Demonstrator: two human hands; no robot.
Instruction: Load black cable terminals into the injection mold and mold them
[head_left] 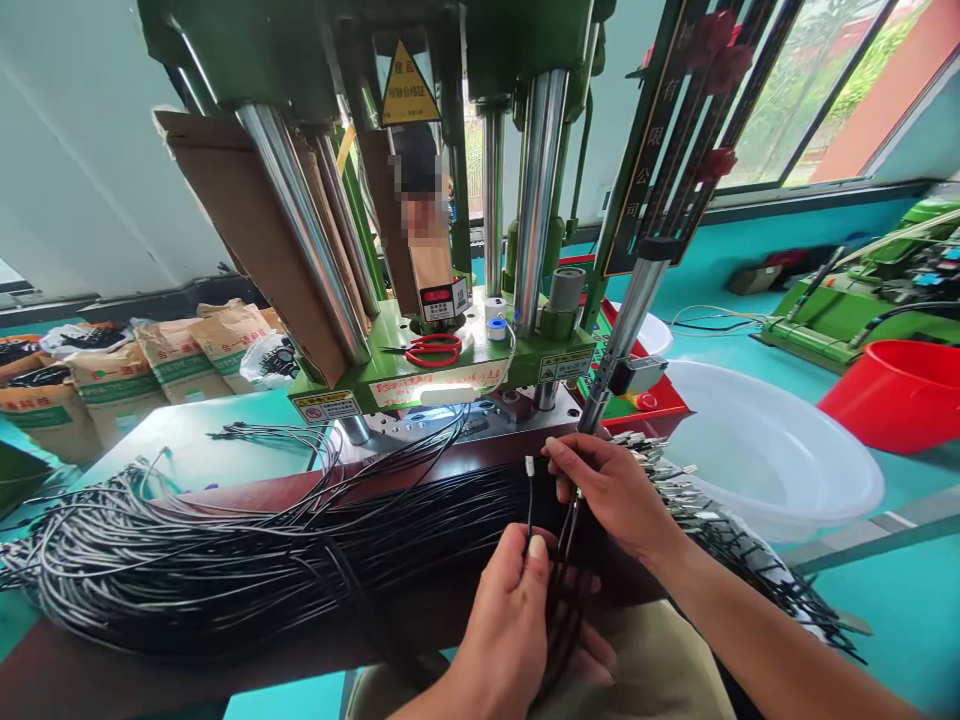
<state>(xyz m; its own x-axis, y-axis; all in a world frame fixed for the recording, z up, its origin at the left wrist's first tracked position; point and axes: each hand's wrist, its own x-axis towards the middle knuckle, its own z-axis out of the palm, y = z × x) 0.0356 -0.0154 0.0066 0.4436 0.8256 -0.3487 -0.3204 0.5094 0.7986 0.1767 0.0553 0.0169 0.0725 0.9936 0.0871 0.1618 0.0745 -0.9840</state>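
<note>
Thumb and fingers of my left hand (510,610) pinch a black cable (530,510), whose white connector (530,466) stands upright above the thumb. More black cables hang in a loose loop below, with some left fingers spread behind them. My right hand (619,490) is just to the right and higher, its fingers curled together around the upper part of other cable strands (571,525). Their ends are partly hidden by those fingers. Behind both hands a long thick bundle of black cables (247,560) lies across the dark red tabletop (262,480).
A green press (480,380) with steel columns stands behind the bundle. Red-handled scissors (433,349) and a small white roll (496,328) rest on its plate. White connectors (675,490) gather at the right. Beyond are a white tub (787,460), a red bucket (900,395) and paper sacks (180,350).
</note>
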